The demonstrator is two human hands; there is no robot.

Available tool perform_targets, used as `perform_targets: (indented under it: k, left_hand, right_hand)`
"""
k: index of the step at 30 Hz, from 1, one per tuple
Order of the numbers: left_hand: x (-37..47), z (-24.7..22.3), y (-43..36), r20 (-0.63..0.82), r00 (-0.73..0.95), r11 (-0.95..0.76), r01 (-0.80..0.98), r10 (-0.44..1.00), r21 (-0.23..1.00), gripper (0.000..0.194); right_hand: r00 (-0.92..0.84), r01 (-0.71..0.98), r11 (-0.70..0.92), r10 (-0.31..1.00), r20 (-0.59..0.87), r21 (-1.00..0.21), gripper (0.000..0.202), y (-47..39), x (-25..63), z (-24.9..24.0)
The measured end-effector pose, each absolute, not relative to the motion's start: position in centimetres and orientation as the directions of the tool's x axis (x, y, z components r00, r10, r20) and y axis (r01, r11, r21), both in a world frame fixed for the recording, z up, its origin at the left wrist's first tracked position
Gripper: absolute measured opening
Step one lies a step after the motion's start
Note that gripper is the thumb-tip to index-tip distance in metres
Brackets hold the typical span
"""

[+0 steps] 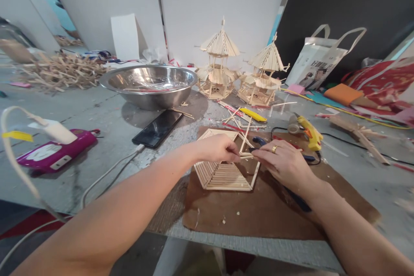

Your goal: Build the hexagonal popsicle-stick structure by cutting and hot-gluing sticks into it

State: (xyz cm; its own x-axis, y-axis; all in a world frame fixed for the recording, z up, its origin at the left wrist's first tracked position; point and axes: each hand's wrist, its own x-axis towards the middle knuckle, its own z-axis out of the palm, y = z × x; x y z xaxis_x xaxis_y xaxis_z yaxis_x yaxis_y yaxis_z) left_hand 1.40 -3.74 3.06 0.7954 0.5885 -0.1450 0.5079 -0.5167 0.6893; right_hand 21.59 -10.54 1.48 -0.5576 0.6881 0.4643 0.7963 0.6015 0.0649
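Note:
My left hand [223, 148] is closed in a pinch on a thin wooden stick [246, 155], held above a flat hexagonal frame of pale sticks [226, 177]. Part of that frame is filled with close rows of sticks; its right side shows open gaps. Facing it from the right, my right hand [281, 159] is closed around a dark-handled tool [298, 200]. A dark tip shows by the fingertips, near the stick; my hand hides most of the tool, so its kind is unclear. A brown board [220, 220] lies under the frame.
Behind stand two stick pagodas [217, 75] and a steel basin [152, 99]. A yellow glue gun [310, 131] with its cord lies to the right, a yellow utility knife [254, 115] beyond the board. Leftward are a phone [158, 129], a purple power strip [61, 151] and a stick heap [64, 71].

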Motion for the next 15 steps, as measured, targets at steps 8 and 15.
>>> perform_targets:
  k: [8,15]
  left_hand:
    - [0.66,3.35,-3.05,-0.175,0.758,-0.505,0.568,0.628,0.65,0.011]
    - [0.68,3.47,-2.92,-0.256,0.746,-0.556,0.64,0.615,0.53,0.016]
  right_hand:
    - [-0.503,0.83,0.554,0.792,0.345,-0.061,0.021,-9.99,22.45,0.95]
    - [-0.484,0.834,0.539,0.818,0.31,-0.121,0.021,-9.94,22.22,0.55]
